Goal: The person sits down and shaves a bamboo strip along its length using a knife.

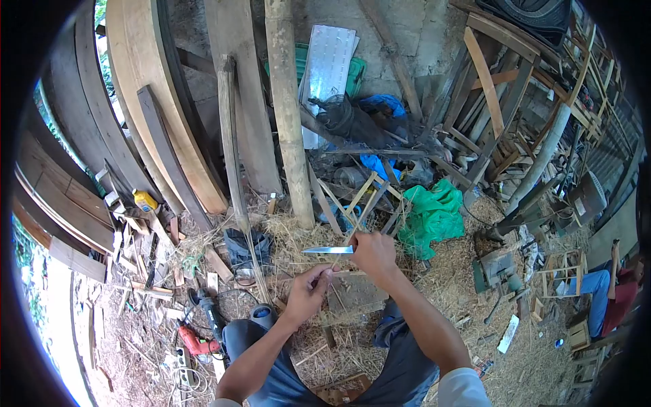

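Observation:
My right hand [374,252] is closed around the handle of a knife [329,249], whose shiny blade points left. Just below and left of the blade, my left hand [308,294] is pinched at thumb and forefinger. A thin pale strip [347,273] runs rightward from those fingertips; its exact kind is too small to make out. Beneath both hands, between my knees, sits a flat wooden block [356,296]. Most of the knife handle is hidden by my right fingers.
A red power drill [195,340], an angle grinder [209,313] and a power strip [183,366] lie at my left. Ahead are a bamboo pole [288,115], leaning planks [152,88] and a green plastic bag [434,216]. Another person [603,288] sits at far right.

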`<state>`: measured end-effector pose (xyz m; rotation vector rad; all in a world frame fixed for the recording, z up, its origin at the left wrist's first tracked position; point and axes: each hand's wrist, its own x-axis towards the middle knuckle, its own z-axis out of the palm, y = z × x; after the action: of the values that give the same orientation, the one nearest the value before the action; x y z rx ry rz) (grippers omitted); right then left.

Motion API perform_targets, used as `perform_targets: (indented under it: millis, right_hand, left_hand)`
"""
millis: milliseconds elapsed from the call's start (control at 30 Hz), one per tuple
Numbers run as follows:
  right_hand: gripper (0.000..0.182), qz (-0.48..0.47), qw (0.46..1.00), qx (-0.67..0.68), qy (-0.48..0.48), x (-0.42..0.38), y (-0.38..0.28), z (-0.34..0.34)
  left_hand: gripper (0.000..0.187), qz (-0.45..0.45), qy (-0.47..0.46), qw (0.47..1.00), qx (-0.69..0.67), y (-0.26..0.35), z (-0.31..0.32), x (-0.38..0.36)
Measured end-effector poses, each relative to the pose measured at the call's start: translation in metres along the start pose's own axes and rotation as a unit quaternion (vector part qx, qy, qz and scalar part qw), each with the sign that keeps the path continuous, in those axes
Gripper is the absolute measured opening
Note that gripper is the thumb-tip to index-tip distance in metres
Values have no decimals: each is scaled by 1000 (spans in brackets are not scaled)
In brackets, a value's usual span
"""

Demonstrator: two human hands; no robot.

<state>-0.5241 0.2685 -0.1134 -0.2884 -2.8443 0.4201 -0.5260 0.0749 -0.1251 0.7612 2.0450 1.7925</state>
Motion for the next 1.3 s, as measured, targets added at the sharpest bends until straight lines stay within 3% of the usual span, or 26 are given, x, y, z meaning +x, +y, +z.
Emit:
perform_targets:
  millis: [133,200,267,367,500,567,600,667,767,900,1000,1100,1233,1300]
  right_hand:
    - [21,22,999,-37,29,2,-1,-5]
    - [22,101,987,-29,119,10,26,-5]
    - [22,191,972,-29,136,17,54,-26]
    - [20,229,964,12,134,6,62,-31]
    - [21,225,956,105,155,-6,48,-31]
    - [19,124,977,144,97,-17,23,-31]
    - [19,126,976,144,101,-21,11,-27]
    - [14,44,997,33,54,-27,-6,-20]
    - [12,40,998,34,37,-19,6,-18]
    - [13,42,998,38,40,-17,18,-24]
    - [14,155,981,-18,116,-4,44,-22]
    - [20,294,944,-21,150,0,79,-37]
    - [26,267,946,36,178,-9,91,-38]
    - [24,209,969,46,120,-16,64,-29]
  left_hand:
    - [21,-13,19,999,-45,3,-3,-5]
    - [20,-7,25,998,-60,5,-6,-15]
    - [23,-23,-17,999,-29,9,-15,-32]
    - [21,32,3,999,20,6,-13,-33]
    - [17,14,21,998,49,8,-10,-27]
    - [16,52,26,991,121,4,-8,-27]
    - [16,55,22,991,122,6,-6,-27]
    - [17,59,14,990,126,9,-3,-29]
    - [17,82,15,989,119,11,-2,-33]
    - [17,66,12,990,123,17,1,-30]
    - [16,80,31,993,76,11,-1,-32]
    - [17,58,-6,994,90,9,-11,-40]
    - [15,86,25,991,101,3,-10,-37]
    - [15,91,46,989,110,2,-7,-33]
